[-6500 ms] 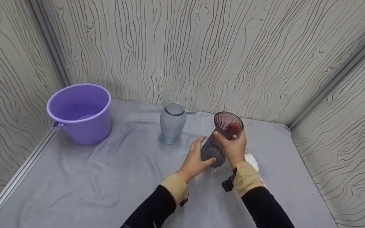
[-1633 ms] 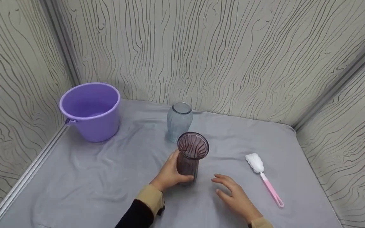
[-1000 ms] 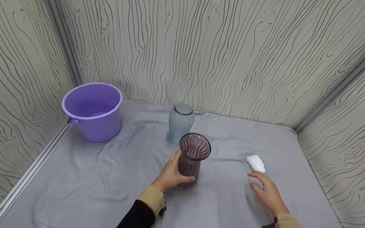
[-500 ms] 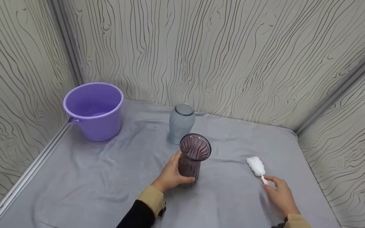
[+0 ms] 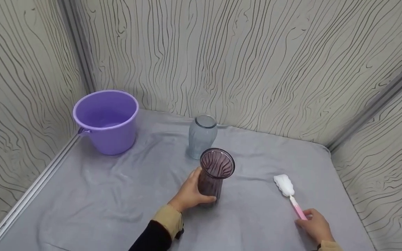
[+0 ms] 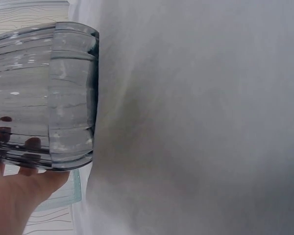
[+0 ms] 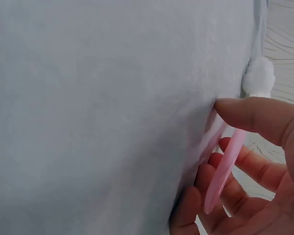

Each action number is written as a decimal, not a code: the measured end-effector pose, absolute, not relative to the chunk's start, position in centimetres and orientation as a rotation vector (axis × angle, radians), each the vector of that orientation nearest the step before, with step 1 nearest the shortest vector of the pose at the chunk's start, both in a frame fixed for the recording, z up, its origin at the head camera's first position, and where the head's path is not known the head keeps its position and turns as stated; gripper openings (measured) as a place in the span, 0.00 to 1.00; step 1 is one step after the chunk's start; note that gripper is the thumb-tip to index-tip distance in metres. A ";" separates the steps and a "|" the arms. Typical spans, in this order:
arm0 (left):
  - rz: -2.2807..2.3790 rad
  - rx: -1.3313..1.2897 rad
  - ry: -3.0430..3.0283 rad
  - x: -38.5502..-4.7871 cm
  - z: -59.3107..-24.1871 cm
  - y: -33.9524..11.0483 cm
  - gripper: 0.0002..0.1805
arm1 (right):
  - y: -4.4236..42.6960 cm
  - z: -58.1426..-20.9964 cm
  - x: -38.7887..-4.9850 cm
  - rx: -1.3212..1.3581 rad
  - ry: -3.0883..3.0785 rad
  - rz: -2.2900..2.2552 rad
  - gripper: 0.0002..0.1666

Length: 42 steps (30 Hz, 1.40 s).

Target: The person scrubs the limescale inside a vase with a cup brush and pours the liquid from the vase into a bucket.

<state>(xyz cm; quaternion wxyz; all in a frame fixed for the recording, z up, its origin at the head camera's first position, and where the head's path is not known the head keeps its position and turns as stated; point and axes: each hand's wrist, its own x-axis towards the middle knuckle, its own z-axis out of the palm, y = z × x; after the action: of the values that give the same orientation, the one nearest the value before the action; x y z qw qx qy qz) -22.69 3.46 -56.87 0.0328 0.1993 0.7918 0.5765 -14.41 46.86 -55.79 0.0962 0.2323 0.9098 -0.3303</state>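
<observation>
A purple ribbed glass vase with a flared rim stands on the cloth in the head view. My left hand grips its lower left side. In the left wrist view, fingers and thumb lie against the vase's clear wall. To the right is a sponge cleaning brush, with a white head and a pink handle. My right hand pinches that handle. The right wrist view has the pink handle between the thumb and fingers of my right hand.
A light blue glass vase stands just behind the purple one. At the back left is a purple bucket. Grey wrinkled cloth covers the table, with patterned panels around three sides.
Both hands held the vase tilted at first; it now stands further left, held by my left hand alone. My right hand has moved right to the brush and down along its handle.
</observation>
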 end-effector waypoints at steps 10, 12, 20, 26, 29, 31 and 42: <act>1.756 0.595 2.429 -22.7 -56.6 3.6 0.59 | 47.1 -56.0 -14.4 0.686 2.737 -0.973 0.28; 1.761 0.589 2.419 -22.7 -56.5 3.6 0.59 | 47.1 -56.1 -14.3 0.714 2.740 -1.005 0.27; 1.762 0.593 2.419 -22.7 -56.7 3.8 0.59 | 47.2 -56.4 -13.4 0.861 2.749 -1.231 0.32; 1.776 0.609 2.418 -22.7 -56.6 3.6 0.59 | 46.2 -56.0 -13.4 1.132 2.751 -1.411 0.29; 1.778 0.607 2.412 -22.7 -56.7 3.5 0.59 | 45.6 -55.7 -13.7 1.264 2.679 -1.608 0.27; 1.780 0.602 2.406 -22.6 -56.7 3.5 0.59 | 45.4 -55.3 -13.8 1.321 2.601 -1.767 0.27; 1.768 0.599 2.416 -22.7 -57.0 3.5 0.59 | 43.6 -54.1 -14.9 1.361 2.361 -2.397 0.19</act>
<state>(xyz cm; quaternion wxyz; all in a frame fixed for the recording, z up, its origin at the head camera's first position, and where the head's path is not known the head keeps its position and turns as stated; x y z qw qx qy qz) -22.70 3.55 -57.02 0.0442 0.1961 0.7906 0.5784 -14.87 43.59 -54.14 -0.2414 0.3640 0.6313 -0.6409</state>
